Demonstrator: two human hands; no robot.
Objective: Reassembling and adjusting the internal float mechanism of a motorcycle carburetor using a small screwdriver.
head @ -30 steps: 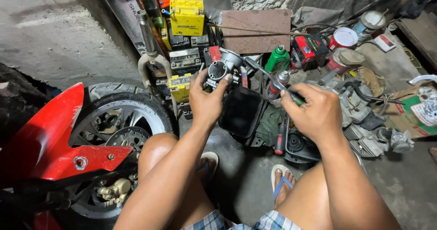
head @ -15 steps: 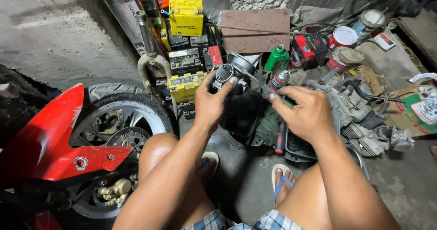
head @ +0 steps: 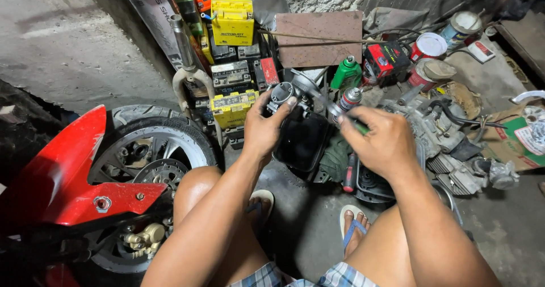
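- The left hand (head: pixel 265 129) is gripping a grey metal carburetor (head: pixel 286 95), holding it up above a black tray (head: pixel 304 142).
- The right hand (head: pixel 381 141) is closing around a green-handled screwdriver (head: pixel 332 108), its tip touching the carburetor.
- A red motorcycle wheel (head: pixel 149 156) is standing to the left.

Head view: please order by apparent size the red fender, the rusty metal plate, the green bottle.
1. red fender, though nearest the camera
2. rusty metal plate
3. green bottle, clearly smallest
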